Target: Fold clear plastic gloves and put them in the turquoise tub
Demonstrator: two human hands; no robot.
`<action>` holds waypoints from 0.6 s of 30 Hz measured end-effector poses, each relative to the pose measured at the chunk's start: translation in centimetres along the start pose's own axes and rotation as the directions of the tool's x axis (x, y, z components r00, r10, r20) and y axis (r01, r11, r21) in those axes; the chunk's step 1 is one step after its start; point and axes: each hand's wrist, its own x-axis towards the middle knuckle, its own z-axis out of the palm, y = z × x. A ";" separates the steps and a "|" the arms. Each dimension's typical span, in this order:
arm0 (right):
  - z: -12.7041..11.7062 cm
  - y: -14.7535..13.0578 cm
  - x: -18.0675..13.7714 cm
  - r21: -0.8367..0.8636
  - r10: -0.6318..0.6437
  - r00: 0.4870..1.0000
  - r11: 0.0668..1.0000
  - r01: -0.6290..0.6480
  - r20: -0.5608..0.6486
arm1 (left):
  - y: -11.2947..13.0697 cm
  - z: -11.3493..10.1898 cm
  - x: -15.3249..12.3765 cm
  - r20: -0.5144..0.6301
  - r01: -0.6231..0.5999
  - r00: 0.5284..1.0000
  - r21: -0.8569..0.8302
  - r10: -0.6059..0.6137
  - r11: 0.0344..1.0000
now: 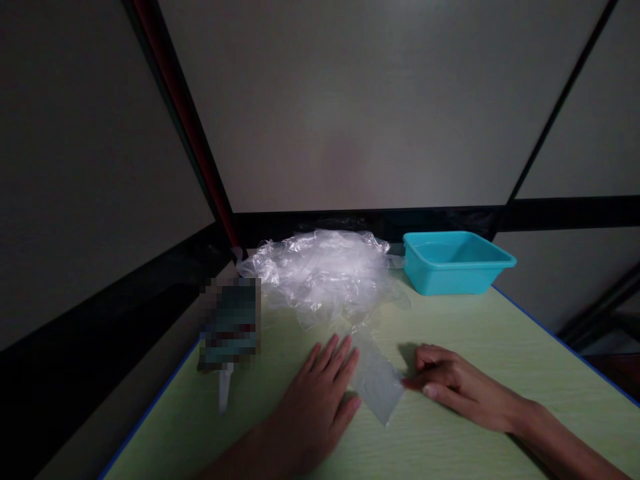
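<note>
While the left hand [320,400] lies flat in the lower middle of the frame, its grip spread open and its fingertips touching the left edge of a single clear bag [377,387], the right hand [450,383] curls just right of it. Its grip is closed in what looks like a pinch on the bag's right edge. The flat palm seems placed to pin the slippery film against the green bench [450,433]. Above, at frame centre, a crumpled heap of plastic [320,273] sits beside a teal basin [453,263], both within easy reach.
</note>
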 end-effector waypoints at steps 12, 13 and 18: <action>-0.2 0.1 0.0 0.009 -0.001 1.000 1.000 0.001 0.000 | -1.7 0.1 0.3 -0.030 0.145 0.989 0.090 -0.142 0.985; -0.3 0.2 0.0 0.022 -0.008 1.000 1.000 0.008 0.001 | -1.7 0.2 0.3 -0.038 0.142 0.990 0.092 -0.139 0.986; -0.4 0.3 0.0 0.061 0.053 0.997 0.997 -0.049 -0.062 | -1.7 0.5 0.4 -0.072 0.145 0.988 0.097 -0.138 0.985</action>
